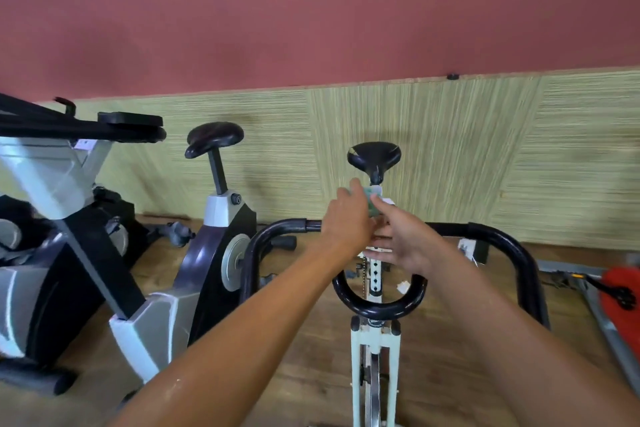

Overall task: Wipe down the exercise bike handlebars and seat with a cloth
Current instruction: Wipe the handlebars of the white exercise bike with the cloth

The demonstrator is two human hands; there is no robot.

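Fingers, left hand: left hand [346,218] reached forward over the bike, its fingers curled round the near edge of a small pale green cloth [373,201]; blur hid exactly how they closed.
Fingers, right hand: right hand [403,239] lay just beside the left, thumb up against the same cloth, the other fingers straighter and spread toward the left, over the white stem.
Cloth: bunched between the two hands, at the fingertips, small and partly hidden by the left hand's knuckles.
Seat: black seat [374,154] stood just beyond and above the fingertips, on its post, apart from the cloth as far as could be told.
Handlebars: black handlebars [505,236] ran under both wrists, the wide bar crossing below the fingers and the inner loop curving nearer the person; neither hand gripped them.
Frame: white frame [374,350] dropped from below the palms toward the wooden floor [450,340].
Left of the fingers: second exercise bike [211,229] with a black saddle, and further left a grey and black machine [59,218].
Right of the fingers: red and black object [620,291] low at the edge, on a grey frame.
Beyond the fingers: woven yellow-green wall panel [485,149] under a dull red wall [311,10].
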